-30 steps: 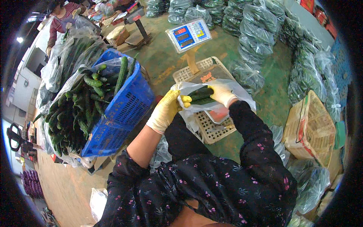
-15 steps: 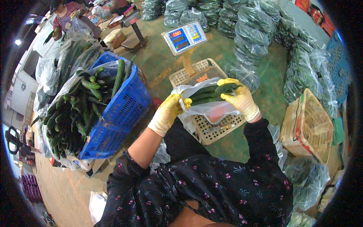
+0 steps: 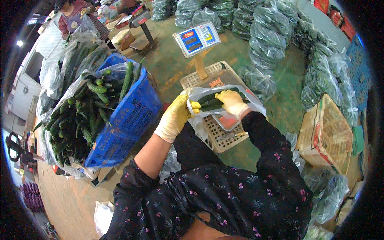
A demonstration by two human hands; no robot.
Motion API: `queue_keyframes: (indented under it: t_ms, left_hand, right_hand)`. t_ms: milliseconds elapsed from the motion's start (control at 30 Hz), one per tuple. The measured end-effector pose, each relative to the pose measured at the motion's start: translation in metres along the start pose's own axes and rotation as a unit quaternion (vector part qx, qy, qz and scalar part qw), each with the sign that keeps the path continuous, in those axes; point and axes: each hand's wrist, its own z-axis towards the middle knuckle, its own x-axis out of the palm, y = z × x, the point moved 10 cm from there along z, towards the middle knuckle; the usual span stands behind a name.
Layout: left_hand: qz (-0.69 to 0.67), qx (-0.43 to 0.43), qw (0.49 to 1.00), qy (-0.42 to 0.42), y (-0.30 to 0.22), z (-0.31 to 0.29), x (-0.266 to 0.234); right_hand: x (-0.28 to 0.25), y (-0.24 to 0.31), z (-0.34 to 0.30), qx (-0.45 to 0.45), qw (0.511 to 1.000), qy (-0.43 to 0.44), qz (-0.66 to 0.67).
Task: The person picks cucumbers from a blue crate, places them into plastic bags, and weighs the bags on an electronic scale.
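A clear plastic bag lies over the weighing scale, its mouth spread and several dark green cucumbers inside. My left hand, in a yellow-tipped glove, pinches the left edge of the bag. Gloved the same way, my right hand reaches into the bag with its fingers curled over a cucumber; part of that cucumber is hidden under the hand. Beneath the bag is a cream plastic crate with a grid base. The scale's display stands on a post beyond it.
At left, a blue basket lined with plastic holds many loose cucumbers. Filled bags are stacked at the back and right. A cream basket stands at right. Another person is at the far left.
My right hand has moved left and inward from the right side of the bag, taking a cucumber in with it. My left hand keeps its hold on the bag's edge.
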Motion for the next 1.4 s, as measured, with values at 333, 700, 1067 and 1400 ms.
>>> queue_keyframes:
  t_ms: [333, 700, 1067, 1400]
  left_hand:
    - [0.014, 0.001, 1.000, 0.005, -0.002, -0.011, -0.004]
    - [0.031, -0.011, 0.999, 0.021, 0.005, -0.013, -0.010]
    - [0.135, -0.053, 0.989, -0.007, 0.031, -0.023, -0.002]
    - [0.148, -0.037, 0.984, -0.091, 0.028, -0.061, -0.028]
  right_hand:
    - [0.038, 0.008, 0.074, -0.002, 0.990, -0.062, 0.126]
    - [-0.022, 0.014, 0.041, -0.027, 0.993, -0.053, 0.105]
    - [-0.204, 0.022, -0.161, -0.075, 0.808, -0.471, 0.346]
    - [-0.242, 0.028, -0.211, -0.042, 0.679, -0.570, 0.462]
